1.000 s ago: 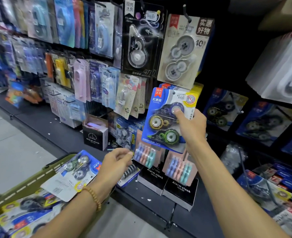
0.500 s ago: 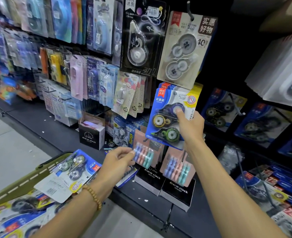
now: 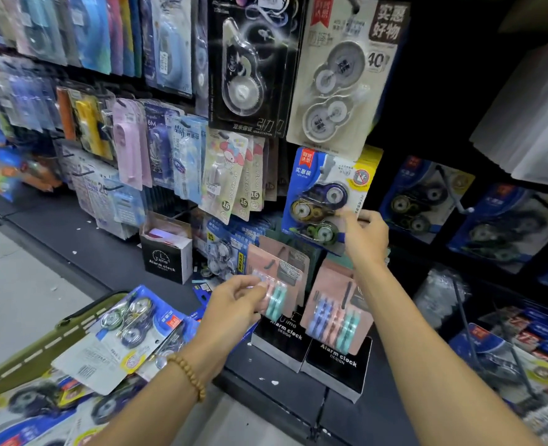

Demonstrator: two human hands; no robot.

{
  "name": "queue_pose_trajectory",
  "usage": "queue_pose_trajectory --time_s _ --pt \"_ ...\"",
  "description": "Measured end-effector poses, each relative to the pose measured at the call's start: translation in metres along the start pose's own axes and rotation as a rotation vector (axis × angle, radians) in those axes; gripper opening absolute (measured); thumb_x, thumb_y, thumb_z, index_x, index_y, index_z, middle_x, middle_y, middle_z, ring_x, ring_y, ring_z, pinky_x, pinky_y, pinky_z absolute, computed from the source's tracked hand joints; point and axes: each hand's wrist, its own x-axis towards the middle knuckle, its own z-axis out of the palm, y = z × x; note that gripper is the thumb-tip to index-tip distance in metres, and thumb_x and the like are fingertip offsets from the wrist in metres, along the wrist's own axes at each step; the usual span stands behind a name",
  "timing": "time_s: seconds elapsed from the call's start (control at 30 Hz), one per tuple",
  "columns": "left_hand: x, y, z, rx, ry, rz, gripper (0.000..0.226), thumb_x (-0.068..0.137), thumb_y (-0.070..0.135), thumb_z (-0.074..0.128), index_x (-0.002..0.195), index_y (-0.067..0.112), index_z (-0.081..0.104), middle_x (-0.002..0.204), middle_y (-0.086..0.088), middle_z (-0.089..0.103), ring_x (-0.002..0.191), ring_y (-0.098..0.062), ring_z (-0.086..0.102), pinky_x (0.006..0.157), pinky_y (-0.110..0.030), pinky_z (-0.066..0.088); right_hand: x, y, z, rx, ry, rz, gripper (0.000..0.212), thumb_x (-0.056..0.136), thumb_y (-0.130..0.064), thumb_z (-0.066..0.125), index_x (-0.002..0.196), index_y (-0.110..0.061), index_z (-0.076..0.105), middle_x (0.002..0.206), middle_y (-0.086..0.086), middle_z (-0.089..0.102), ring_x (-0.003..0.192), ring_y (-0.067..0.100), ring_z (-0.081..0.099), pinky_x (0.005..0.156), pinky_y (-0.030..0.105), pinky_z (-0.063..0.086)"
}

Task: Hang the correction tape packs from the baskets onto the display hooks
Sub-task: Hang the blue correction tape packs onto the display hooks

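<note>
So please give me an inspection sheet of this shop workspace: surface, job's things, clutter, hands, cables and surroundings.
Surface: dark shelf ledge under the hook wall, white specks on it.
Job's things: blue correction tape pack hangs among the display packs; more blue packs lie in the green basket, one on top.
Clutter: black alarm clock boxes, pink card packs leaning on them.
Hands: right hand at the hanging pack's lower right corner, fingers on it; left hand in front of a pink pack, grip unclear.
Cables: nothing seen.
Surroundings: hooks crowded with stationery packs; grey floor at left.
</note>
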Motion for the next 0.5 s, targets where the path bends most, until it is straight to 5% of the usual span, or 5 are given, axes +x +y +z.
queue_pose_trajectory --time_s 0.17,0.37,0.5 --pt "-0.013 0.005 0.008 0.003 0.008 0.007 0.007 0.101 0.020 0.059 0.106 0.020 0.064 0.091 -0.002 0.070 0.091 -0.016 0.068 0.076 -0.021 0.056 -0.030 0.002 -0.033 0.051 0.032 -0.020 0.015 0.104 -0.030 0.053 0.114 -0.020 0.059 0.096 -0.014 0.057 0.085 -0.002 0.053 0.079 0.025 0.041" --pt "-0.044 0.016 -0.009 0.062 0.040 0.064 0.014 0.100 0.018 0.061 0.113 0.013 0.066 0.104 -0.005 0.071 0.093 -0.015 0.072 0.086 -0.031 0.056 -0.083 -0.001 -0.034 0.099 -0.106 -0.019 0.017 0.102 -0.027 0.053 0.113 -0.020 0.063 0.105 -0.007 0.066 0.099 0.009 0.063 0.075 0.022 0.045" --pt "-0.069 0.015 -0.055 0.098 0.134 0.113 0.014 0.099 0.022 0.063 0.111 0.016 0.067 0.104 -0.005 0.072 0.090 -0.014 0.072 0.079 -0.030 0.056 -0.121 -0.003 -0.011 0.092 -0.238 -0.029 0.016 0.103 -0.028 0.052 0.113 -0.020 0.062 0.107 -0.007 0.066 0.101 0.010 0.062 0.076 0.022 0.044"
